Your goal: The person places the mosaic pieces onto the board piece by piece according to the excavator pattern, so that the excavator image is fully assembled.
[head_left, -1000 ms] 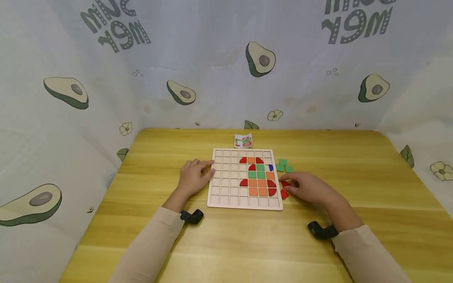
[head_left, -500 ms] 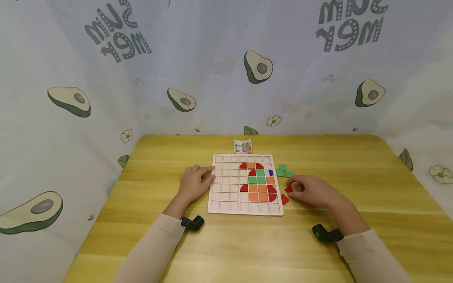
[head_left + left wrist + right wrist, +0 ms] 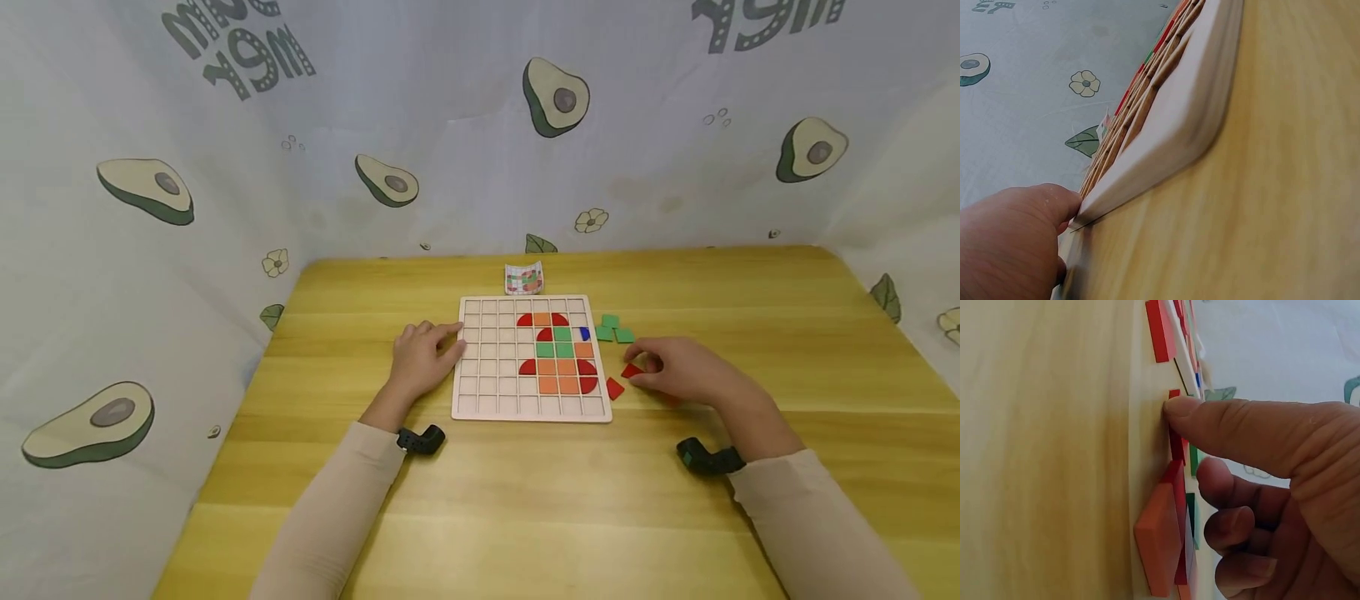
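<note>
A pale gridded wooden board [image 3: 495, 406] lies on the table, with red rounded, orange square, green square and small blue pieces in its right half. At the board's left edge rests my left hand [image 3: 422, 360], thumb and index finger extended against the rim; the left wrist view shows the thumb [image 3: 1054, 203] at the board's side. Right of the board, my right hand [image 3: 686, 371] pinches a small red tile [image 3: 632, 370] between thumb and index finger, close over the table. The right wrist view has the thumb tip on that tile's edge, other fingers curled below.
Another red tile [image 3: 615, 388] lies beside the board's right edge. Several green square tiles [image 3: 611, 321] sit farther back. Orange-red pieces [image 3: 1160, 534] lie under my right hand. A small curled pattern card [image 3: 523, 279] stands behind the board. A printed curtain [image 3: 465, 125] hangs behind the table.
My right hand has drawn back from the board's edge, and the red tile has slid rightward with it, away from the board. The left hand stays at the rim. The head view has shifted slightly.
</note>
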`<state>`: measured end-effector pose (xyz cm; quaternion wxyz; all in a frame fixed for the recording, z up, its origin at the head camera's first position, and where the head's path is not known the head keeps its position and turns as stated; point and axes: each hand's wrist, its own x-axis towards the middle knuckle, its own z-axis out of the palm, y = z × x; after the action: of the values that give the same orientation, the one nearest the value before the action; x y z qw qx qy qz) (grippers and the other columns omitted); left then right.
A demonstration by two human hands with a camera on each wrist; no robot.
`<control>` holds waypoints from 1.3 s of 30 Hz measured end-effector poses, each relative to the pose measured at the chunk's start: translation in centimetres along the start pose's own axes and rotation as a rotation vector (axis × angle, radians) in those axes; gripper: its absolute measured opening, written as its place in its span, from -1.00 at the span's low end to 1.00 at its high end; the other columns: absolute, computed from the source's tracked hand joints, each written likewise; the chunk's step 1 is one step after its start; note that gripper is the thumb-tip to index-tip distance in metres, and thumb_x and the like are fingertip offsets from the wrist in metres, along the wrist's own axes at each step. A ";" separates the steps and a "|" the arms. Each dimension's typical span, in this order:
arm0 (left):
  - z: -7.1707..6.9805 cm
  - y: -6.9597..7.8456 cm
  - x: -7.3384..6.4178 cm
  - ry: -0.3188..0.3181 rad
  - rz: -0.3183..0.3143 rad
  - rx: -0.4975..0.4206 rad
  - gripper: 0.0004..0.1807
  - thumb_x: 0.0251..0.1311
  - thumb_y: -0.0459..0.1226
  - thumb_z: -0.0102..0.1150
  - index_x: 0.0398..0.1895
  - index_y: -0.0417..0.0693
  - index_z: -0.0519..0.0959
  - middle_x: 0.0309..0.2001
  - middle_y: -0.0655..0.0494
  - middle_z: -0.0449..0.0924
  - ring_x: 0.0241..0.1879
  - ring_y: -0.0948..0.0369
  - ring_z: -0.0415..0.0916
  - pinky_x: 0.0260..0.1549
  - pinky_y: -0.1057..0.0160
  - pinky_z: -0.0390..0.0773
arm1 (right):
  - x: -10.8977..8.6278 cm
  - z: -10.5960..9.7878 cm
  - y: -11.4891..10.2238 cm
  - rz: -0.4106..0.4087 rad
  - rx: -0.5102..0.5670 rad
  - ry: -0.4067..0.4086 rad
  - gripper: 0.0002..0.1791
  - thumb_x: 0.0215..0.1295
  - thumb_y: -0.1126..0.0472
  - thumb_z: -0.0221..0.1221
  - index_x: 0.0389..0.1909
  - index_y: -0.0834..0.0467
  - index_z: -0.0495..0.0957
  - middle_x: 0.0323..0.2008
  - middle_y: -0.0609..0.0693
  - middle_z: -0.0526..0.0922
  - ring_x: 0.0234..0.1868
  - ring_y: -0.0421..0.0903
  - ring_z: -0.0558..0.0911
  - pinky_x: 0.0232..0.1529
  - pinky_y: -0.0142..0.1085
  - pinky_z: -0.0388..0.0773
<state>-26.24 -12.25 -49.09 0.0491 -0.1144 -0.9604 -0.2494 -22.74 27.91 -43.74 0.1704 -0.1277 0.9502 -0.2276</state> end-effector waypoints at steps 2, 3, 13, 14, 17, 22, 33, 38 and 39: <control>-0.1 0.1 0.2 -0.004 0.001 -0.002 -0.54 0.45 0.09 0.06 0.34 0.28 0.57 -0.29 0.11 0.47 -0.24 0.11 0.24 -0.15 0.11 0.18 | 0.0 -0.2 0.1 -0.006 0.002 -0.005 -0.67 0.33 0.09 0.34 0.03 0.12 0.61 -0.40 -0.02 0.48 -0.41 -0.09 0.43 -0.41 -0.27 0.35; -0.2 0.2 0.2 -0.005 0.000 -0.003 -0.53 0.45 0.09 0.06 0.34 0.28 0.57 -0.29 0.11 0.48 -0.23 0.10 0.24 -0.14 0.10 0.19 | 0.0 -0.3 0.1 -0.003 0.000 -0.006 -0.69 0.34 0.09 0.33 0.02 0.11 0.62 -0.41 -0.02 0.48 -0.41 -0.10 0.43 -0.41 -0.27 0.35; -0.3 0.2 -0.1 -0.003 -0.007 0.000 -0.53 0.43 0.08 0.09 0.33 0.26 0.58 -0.30 0.11 0.48 -0.22 0.10 0.27 -0.14 0.10 0.19 | 0.1 -0.1 0.1 -0.022 -0.034 0.018 -0.72 0.31 0.04 0.36 -0.14 0.14 0.61 -0.50 -0.05 0.48 -0.47 -0.12 0.42 -0.43 -0.29 0.36; -0.3 0.2 -0.1 0.000 -0.007 -0.001 -0.53 0.43 0.08 0.09 0.32 0.26 0.58 -0.31 0.11 0.48 -0.22 0.10 0.27 -0.13 0.10 0.20 | 0.1 -0.1 -0.1 -0.024 -0.038 0.023 -0.72 0.31 0.03 0.36 -0.15 0.14 0.61 -0.50 -0.05 0.48 -0.48 -0.12 0.42 -0.44 -0.29 0.36; -0.3 0.2 -0.3 0.005 -0.010 -0.004 -0.54 0.43 0.08 0.09 0.32 0.26 0.59 -0.31 0.12 0.48 -0.23 0.10 0.28 -0.13 0.09 0.20 | 0.1 0.0 -0.6 -0.026 -0.042 0.030 -0.71 0.31 0.00 0.35 -0.16 0.12 0.59 -0.49 -0.05 0.48 -0.50 -0.13 0.43 -0.47 -0.29 0.36; -0.3 0.2 -0.4 0.012 -0.009 0.003 -0.55 0.42 0.08 0.10 0.31 0.27 0.60 -0.30 0.13 0.49 -0.24 0.12 0.29 -0.12 0.09 0.23 | -0.1 0.3 -2.0 -0.050 -0.035 0.032 -0.71 0.30 -0.01 0.36 -0.17 0.11 0.58 -0.49 -0.06 0.48 -0.56 -0.14 0.42 -0.54 -0.30 0.36; -0.3 0.5 -0.4 0.006 -0.014 0.015 -0.55 0.43 0.08 0.11 0.31 0.27 0.59 -0.27 0.12 0.52 -0.22 0.12 0.31 -0.14 0.08 0.25 | 0.8 2.0 -6.2 -0.218 -0.117 0.057 -0.77 0.29 0.01 0.37 -0.30 0.04 0.58 -0.57 -0.14 0.44 -0.53 -0.21 0.37 -0.47 -0.37 0.29; -0.2 0.5 -0.4 0.020 -0.012 0.017 -0.55 0.42 0.08 0.11 0.30 0.27 0.60 -0.27 0.13 0.53 -0.23 0.13 0.31 -0.14 0.08 0.26 | 1.7 3.2 -8.2 -0.218 -0.111 0.028 -0.76 0.26 -0.02 0.40 -0.30 0.03 0.60 -0.56 -0.14 0.45 -0.49 -0.20 0.41 -0.43 -0.34 0.33; -0.2 0.5 -0.4 0.020 -0.010 0.016 -0.55 0.42 0.08 0.11 0.30 0.27 0.60 -0.27 0.13 0.53 -0.23 0.13 0.31 -0.13 0.08 0.26 | 1.9 3.5 -8.6 -0.215 -0.112 0.021 -0.77 0.25 -0.02 0.40 -0.31 0.01 0.60 -0.57 -0.14 0.45 -0.49 -0.19 0.41 -0.42 -0.33 0.34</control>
<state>-25.75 -12.01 -48.75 0.0584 -0.1069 -0.9623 -0.2431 -21.68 18.55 -43.04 0.1274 -0.2359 0.9440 -0.1926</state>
